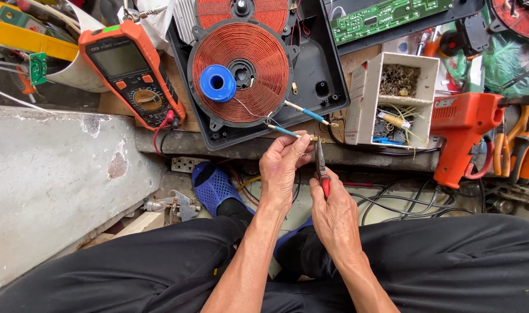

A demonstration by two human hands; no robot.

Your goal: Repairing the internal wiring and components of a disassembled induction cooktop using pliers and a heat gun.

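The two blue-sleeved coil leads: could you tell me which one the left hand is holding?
The lower lead: the left hand pinches its tip; the upper lead lies free.

A grey concrete slab (50,179) with chipped patches is lying at the left, daylight is falling evenly, and a cluttered wooden surface (117,104) is stretching across above the littered floor (392,206).

Both hands — left hand (281,165) pinching blue-sleeved wire (286,131), right hand (334,214) with red-handled pliers (320,162).
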